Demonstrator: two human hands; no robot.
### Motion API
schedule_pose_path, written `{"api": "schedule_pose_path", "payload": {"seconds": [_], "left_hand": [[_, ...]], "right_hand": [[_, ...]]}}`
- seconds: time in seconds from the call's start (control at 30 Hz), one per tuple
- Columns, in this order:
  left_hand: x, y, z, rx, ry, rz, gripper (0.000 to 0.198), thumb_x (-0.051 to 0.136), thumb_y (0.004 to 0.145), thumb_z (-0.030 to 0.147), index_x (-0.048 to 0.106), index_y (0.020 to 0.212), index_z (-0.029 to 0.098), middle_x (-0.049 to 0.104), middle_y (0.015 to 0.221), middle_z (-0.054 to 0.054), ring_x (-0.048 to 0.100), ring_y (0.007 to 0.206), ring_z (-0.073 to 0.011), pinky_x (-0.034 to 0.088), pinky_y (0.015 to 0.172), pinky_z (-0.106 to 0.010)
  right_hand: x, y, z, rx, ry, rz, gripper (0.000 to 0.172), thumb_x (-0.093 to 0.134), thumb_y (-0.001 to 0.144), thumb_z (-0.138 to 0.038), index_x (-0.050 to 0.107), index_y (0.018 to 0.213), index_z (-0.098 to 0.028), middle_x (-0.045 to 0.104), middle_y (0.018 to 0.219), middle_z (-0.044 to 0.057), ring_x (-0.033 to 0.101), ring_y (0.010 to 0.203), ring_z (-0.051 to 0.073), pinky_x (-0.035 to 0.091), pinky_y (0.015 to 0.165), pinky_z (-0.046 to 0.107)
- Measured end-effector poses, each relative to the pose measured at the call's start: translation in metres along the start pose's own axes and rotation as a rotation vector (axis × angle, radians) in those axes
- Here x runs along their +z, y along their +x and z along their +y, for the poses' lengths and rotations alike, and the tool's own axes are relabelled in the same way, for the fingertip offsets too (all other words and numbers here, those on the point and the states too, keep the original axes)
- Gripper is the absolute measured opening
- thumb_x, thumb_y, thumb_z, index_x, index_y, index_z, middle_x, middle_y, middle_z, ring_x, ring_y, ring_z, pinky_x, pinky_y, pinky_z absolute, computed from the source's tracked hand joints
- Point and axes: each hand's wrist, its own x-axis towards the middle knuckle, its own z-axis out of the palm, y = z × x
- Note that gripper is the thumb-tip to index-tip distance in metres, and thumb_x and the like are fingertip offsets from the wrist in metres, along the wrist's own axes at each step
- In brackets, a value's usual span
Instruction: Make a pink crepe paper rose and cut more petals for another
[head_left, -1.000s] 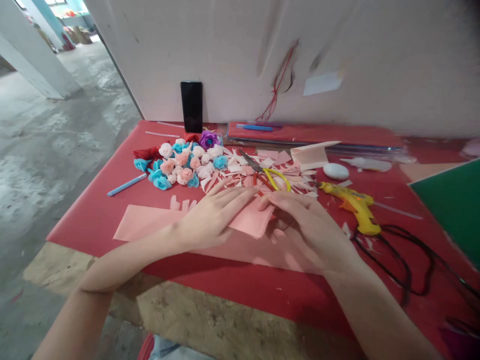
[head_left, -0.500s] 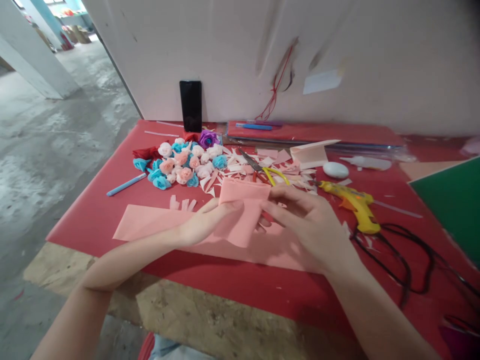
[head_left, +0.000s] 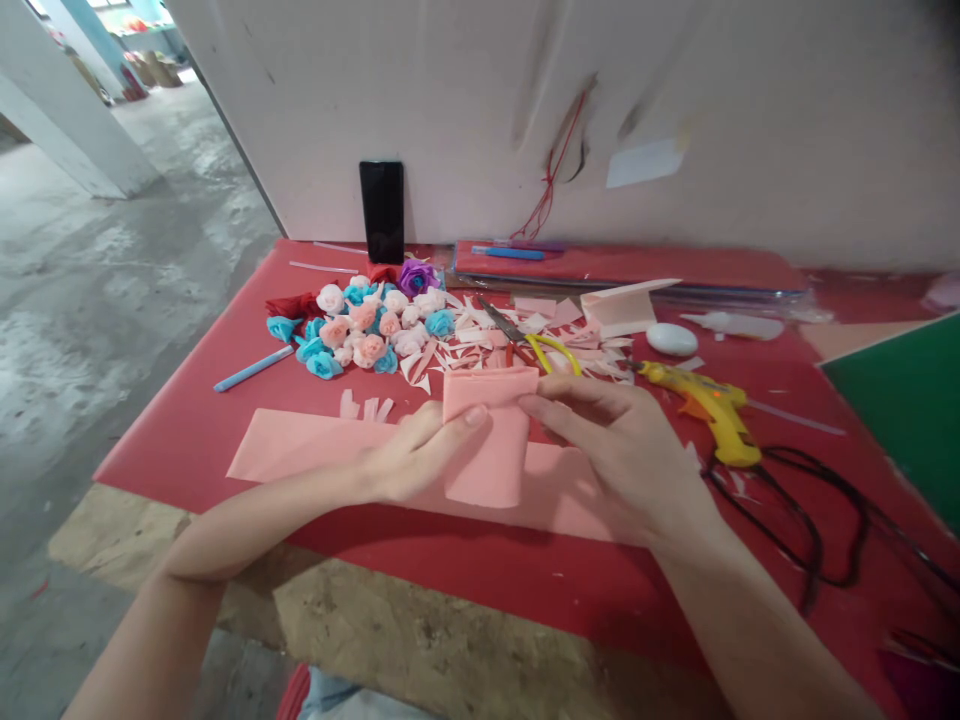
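A folded piece of pink crepe paper (head_left: 491,455) is held up above the table between both hands. My left hand (head_left: 412,450) grips its left side, thumb flat on the front. At the upper right edge, my right hand (head_left: 607,430) pinches the paper between thumb and fingers. The top is folded into a layered band, and the lower part hangs in a loop. Beneath the hands lies a long pink paper strip (head_left: 300,447). Just beyond the folded paper are scissors with yellow handles (head_left: 551,355), resting among pink paper scraps (head_left: 472,340).
Paper roses (head_left: 367,320) in several colours lie at the back left, near a phone (head_left: 382,212) propped against the white wall. To the right are a yellow glue gun (head_left: 709,410) with a black cord (head_left: 806,500), a white oval object (head_left: 671,340) and a green sheet (head_left: 907,410).
The folded paper has come slightly lower and turned to face the camera more squarely. My left hand has shifted a little right and down. My right hand has barely moved.
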Motion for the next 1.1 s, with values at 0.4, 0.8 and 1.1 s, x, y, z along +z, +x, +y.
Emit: {"api": "schedule_pose_path", "payload": {"seconds": [0.4,0.8,1.1], "left_hand": [[-0.008,0.007,0.008,0.186,0.245,-0.037,0.039,0.044,0.083,0.033,0.052,0.118,0.018,0.066,0.097,-0.004,0.059,0.093,-0.0204,0.049,0.079,-0.029],[-0.009,0.006,0.004,0.169,0.28,-0.006,0.035,0.036,0.088,0.037,0.053,0.115,0.024,0.064,0.081,-0.002,0.056,0.075,-0.017,0.047,0.068,-0.027],[-0.016,0.013,0.016,0.069,0.214,-0.067,0.02,0.057,0.073,0.029,0.064,0.082,0.013,0.063,0.076,-0.001,0.052,0.067,-0.0096,0.041,0.06,-0.019]], "right_hand": [[-0.006,0.003,-0.006,0.05,-0.133,-0.065,0.011,0.067,0.064,-0.029,0.066,0.06,-0.02,0.066,0.064,-0.001,0.056,0.06,0.011,0.043,0.057,0.021],[-0.008,0.003,-0.006,0.12,-0.059,-0.171,0.012,0.07,0.062,-0.032,0.068,0.063,-0.02,0.066,0.065,0.0,0.054,0.058,0.011,0.04,0.052,0.021],[-0.009,0.005,-0.008,-0.003,-0.389,-0.434,0.021,0.056,0.073,-0.029,0.064,0.057,-0.018,0.063,0.056,0.0,0.055,0.054,0.013,0.041,0.051,0.022]]}}
